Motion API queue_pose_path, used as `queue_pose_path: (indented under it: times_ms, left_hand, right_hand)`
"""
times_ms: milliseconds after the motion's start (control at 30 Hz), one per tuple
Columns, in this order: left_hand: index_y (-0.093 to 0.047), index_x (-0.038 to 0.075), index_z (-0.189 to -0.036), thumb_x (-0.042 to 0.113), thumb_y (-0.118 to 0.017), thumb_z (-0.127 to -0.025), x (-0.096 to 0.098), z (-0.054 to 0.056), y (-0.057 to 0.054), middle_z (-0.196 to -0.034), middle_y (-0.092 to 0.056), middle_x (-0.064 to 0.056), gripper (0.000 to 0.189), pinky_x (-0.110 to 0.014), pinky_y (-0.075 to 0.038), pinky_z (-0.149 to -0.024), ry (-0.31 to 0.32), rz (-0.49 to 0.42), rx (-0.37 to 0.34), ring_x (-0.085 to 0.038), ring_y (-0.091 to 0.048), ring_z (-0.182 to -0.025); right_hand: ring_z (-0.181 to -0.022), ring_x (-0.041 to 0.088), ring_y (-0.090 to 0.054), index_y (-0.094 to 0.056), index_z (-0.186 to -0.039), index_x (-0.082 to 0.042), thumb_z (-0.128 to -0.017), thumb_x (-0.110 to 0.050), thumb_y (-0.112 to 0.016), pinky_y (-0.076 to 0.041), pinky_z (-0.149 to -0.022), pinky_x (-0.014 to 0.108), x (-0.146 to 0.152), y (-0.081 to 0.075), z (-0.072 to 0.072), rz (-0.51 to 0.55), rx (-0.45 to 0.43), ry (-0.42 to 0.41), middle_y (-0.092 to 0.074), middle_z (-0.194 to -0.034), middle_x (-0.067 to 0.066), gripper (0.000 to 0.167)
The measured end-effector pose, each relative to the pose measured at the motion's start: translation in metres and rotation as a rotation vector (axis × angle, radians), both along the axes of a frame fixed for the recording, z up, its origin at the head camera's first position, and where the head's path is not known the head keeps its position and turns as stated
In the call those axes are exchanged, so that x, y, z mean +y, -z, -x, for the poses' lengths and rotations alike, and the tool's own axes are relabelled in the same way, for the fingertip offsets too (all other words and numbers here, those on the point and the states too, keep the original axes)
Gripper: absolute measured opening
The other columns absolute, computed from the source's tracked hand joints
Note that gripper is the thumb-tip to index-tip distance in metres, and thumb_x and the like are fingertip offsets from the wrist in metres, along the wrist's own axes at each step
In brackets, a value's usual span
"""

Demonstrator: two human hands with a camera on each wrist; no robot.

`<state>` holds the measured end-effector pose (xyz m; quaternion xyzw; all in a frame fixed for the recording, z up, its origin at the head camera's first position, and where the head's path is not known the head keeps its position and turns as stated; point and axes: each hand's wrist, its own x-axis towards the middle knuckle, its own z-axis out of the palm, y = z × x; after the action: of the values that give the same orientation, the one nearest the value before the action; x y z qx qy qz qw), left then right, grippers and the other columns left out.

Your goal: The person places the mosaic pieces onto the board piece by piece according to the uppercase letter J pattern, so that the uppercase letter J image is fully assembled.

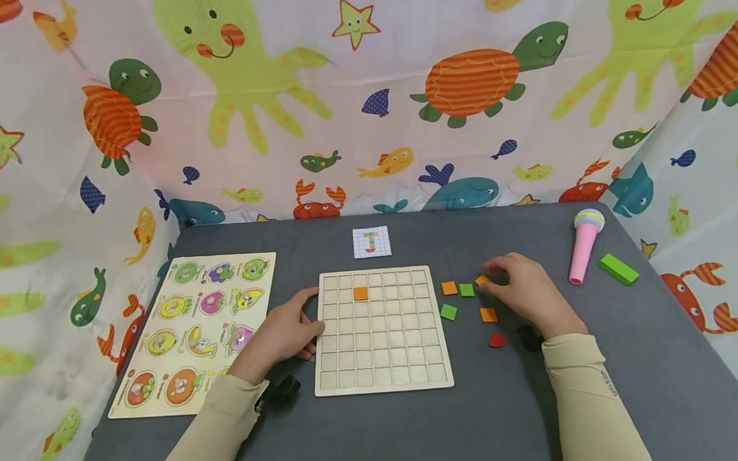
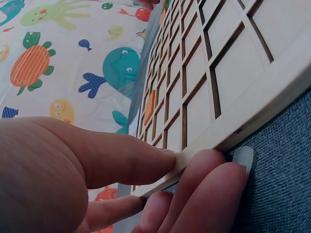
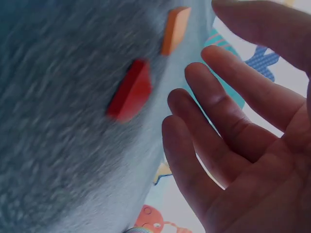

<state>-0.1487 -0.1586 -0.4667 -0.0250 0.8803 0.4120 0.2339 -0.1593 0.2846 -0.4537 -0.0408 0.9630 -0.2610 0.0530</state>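
Note:
A square wooden grid board (image 1: 381, 332) lies flat on the table, with one orange square tile (image 1: 360, 294) in an upper cell. My left hand (image 1: 287, 328) holds the board's left edge; in the left wrist view the thumb (image 2: 146, 162) rests on the rim, with curled fingers against the side. To the right of the board my right hand (image 1: 523, 289) hovers around another orange tile (image 1: 482, 279), its thumb and fingers apart. Nearby lie more orange tiles (image 1: 448, 288), green tiles (image 1: 466, 290) and a red piece (image 1: 497, 339), also blurred in the right wrist view.
Behind the board lies a small card (image 1: 372, 242) with a coloured J-like pattern. A fruit-and-vegetable picture board (image 1: 189, 325) is at left, partly under my left arm. At right are a pink toy microphone (image 1: 583, 243) and a green block (image 1: 618, 268). A printed curtain (image 1: 351, 75) surrounds the table.

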Motion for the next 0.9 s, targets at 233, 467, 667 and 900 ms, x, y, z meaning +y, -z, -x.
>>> queue_pose_path:
  times_ms: [233, 467, 667, 900]
  left_hand:
    - [-0.038, 0.025, -0.167, 0.017, -0.073, -0.098, 0.001, -0.002, 0.002, -0.093, -0.064, -0.014, 0.078, -0.033, -0.064, -0.057, -0.007, -0.015, 0.004, -0.022, -0.072, -0.062]
    - [-0.038, 0.024, -0.167, 0.017, -0.073, -0.098, 0.004, -0.003, 0.0, -0.091, -0.065, -0.014, 0.078, -0.033, -0.064, -0.057, -0.003, -0.02, 0.004, -0.022, -0.072, -0.061]
    - [-0.039, 0.024, -0.167, 0.017, -0.073, -0.098, 0.002, -0.002, -0.001, -0.09, -0.066, -0.013, 0.078, -0.033, -0.064, -0.057, -0.005, -0.003, 0.003, -0.022, -0.072, -0.061]
    - [-0.039, 0.024, -0.167, 0.018, -0.073, -0.098, -0.002, -0.001, -0.001, -0.091, -0.065, -0.013, 0.077, -0.031, -0.063, -0.057, -0.009, 0.017, -0.003, -0.022, -0.072, -0.062]
  right_hand:
    - [-0.114, 0.038, -0.064, -0.073, -0.132, -0.002, -0.097, -0.028, -0.079, -0.057, -0.102, 0.061, 0.009, 0.009, 0.001, -0.035, -0.019, -0.005, -0.069, -0.124, 0.021, 0.044]
    - [-0.107, 0.036, -0.063, -0.076, -0.127, -0.001, -0.096, -0.025, -0.08, -0.057, -0.097, 0.059, 0.012, 0.012, 0.001, -0.054, -0.007, -0.011, -0.069, -0.117, 0.02, 0.04]
    - [-0.108, 0.037, -0.062, -0.076, -0.125, -0.001, -0.096, -0.023, -0.08, -0.056, -0.097, 0.06, 0.01, 0.013, 0.005, -0.051, -0.024, -0.017, -0.069, -0.119, 0.021, 0.036]
    - [-0.109, 0.038, -0.063, -0.077, -0.123, -0.001, -0.097, -0.017, -0.078, -0.056, -0.099, 0.061, 0.005, 0.013, 0.009, -0.05, -0.022, -0.031, -0.07, -0.12, 0.022, 0.031]
